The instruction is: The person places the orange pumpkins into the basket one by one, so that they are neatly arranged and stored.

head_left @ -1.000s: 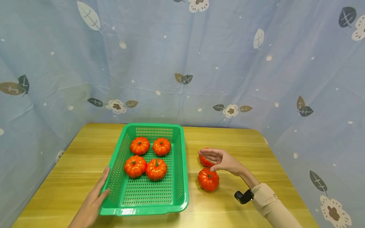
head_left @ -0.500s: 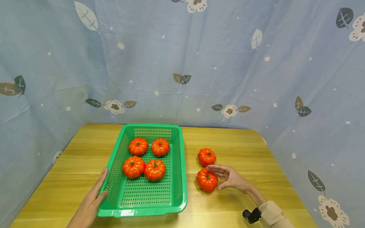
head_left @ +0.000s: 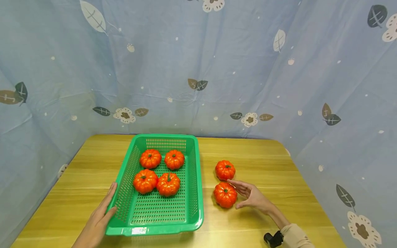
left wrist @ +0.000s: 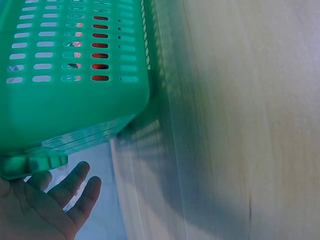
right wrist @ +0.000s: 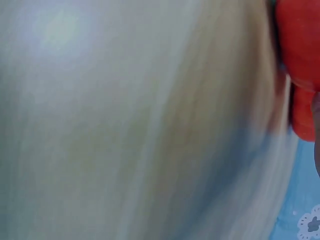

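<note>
On the table, a green plastic basket point(head_left: 161, 214) holds several small orange toy pumpkins point(head_left: 168, 184). My left hand point(head_left: 94, 220) rests along the basket's left rim; in the left wrist view its straight, spread fingers point(left wrist: 86, 200) extend beyond the rim. Two more pumpkins stand to the right of the basket, a far one point(head_left: 225, 169) and a near one point(head_left: 224, 195). At the right side of the near pumpkin is my right hand point(head_left: 255, 199), thumb and fingers apart and its fingertips right by the pumpkin's upper edge. In the right wrist view, pumpkins point(right wrist: 302, 40) show at the right edge.
The wooden table point(head_left: 263, 155) extends to both sides of the basket. Behind and beside it hangs a blue curtain point(head_left: 173, 69) with leaf and flower prints. A black wrist camera point(head_left: 273, 238) sits on the right wrist at the sleeve.
My right hand has come back from above the far pumpkin, rightward and nearer to me, to the near pumpkin's side. The far pumpkin is now uncovered. The left hand stays at the basket.
</note>
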A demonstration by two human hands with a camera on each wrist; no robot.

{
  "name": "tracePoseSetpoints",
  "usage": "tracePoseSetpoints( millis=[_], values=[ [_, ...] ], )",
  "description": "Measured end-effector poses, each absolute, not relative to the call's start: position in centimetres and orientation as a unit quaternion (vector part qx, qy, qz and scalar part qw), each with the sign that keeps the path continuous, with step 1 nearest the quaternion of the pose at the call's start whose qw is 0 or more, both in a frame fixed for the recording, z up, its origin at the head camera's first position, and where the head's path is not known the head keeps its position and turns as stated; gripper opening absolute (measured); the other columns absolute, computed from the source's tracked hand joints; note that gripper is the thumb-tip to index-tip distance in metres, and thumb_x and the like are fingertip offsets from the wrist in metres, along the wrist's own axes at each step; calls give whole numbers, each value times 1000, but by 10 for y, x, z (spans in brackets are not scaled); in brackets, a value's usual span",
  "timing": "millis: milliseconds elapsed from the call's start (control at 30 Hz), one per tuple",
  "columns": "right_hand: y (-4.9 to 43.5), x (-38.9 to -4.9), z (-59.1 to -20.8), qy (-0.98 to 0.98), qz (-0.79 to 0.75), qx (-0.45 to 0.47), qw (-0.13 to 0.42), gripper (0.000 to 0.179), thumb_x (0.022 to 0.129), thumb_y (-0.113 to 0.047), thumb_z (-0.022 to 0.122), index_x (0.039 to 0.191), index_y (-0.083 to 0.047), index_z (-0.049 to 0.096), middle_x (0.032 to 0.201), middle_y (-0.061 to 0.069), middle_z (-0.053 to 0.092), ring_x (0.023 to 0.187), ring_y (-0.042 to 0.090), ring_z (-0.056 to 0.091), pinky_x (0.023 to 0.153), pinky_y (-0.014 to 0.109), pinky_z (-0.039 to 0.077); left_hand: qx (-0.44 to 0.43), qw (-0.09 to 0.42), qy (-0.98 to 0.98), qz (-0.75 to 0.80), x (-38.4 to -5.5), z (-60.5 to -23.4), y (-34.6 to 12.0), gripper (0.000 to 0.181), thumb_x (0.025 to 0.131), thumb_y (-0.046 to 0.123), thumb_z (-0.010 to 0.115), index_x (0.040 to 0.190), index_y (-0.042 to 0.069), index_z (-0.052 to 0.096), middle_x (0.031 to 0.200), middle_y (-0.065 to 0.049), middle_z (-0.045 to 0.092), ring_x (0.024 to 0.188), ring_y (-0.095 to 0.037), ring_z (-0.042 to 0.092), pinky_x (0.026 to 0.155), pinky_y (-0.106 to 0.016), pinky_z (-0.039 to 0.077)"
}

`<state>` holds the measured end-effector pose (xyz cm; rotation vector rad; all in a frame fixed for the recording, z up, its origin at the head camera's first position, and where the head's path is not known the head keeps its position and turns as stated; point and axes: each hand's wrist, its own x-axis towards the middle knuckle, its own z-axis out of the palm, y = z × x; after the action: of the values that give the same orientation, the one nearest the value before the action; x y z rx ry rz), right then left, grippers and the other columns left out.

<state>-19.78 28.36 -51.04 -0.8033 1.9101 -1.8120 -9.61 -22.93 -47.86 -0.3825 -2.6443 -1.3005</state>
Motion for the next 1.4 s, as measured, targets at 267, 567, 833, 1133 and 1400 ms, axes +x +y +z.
tracePoseSetpoints(
  millis=[267,567,833,1133,1400],
  values=[
    [286,-203,-526,691,-642,-268,196,86,75,1,78,146,7,30,153,27,20,135,3,34,106,21,32,-126,88,-888,-432,-96,-479,-228,62,103,9,39,156,18,7,159,3,3,132,17,2,95,4,6],
    [280,-208,-532,706,-634,-266,169,86,72,-1,81,144,8,34,151,27,27,131,2,40,105,21,34,-127,84,-887,-435,-97,-480,-228,61,104,9,39,156,17,7,159,4,3,133,17,1,95,4,6],
    [275,-211,-532,731,-611,-235,192,92,71,-4,83,147,4,32,151,28,26,132,16,42,102,19,38,-123,86,-889,-434,-97,-480,-228,62,103,9,39,156,18,7,159,2,3,132,17,2,95,4,6],
    [269,-216,-531,755,-566,-250,215,99,70,-13,87,149,-1,29,145,25,38,130,34,41,100,23,40,-120,79,-886,-441,-96,-481,-229,61,104,10,38,156,19,7,159,5,3,132,17,1,95,4,6],
    [261,-219,-531,770,-549,-226,233,90,71,-12,85,146,-3,36,136,18,49,120,25,50,96,35,44,-119,84,-887,-438,-96,-480,-229,61,104,10,38,156,19,7,159,2,4,133,16,2,95,4,6]
  ],
)
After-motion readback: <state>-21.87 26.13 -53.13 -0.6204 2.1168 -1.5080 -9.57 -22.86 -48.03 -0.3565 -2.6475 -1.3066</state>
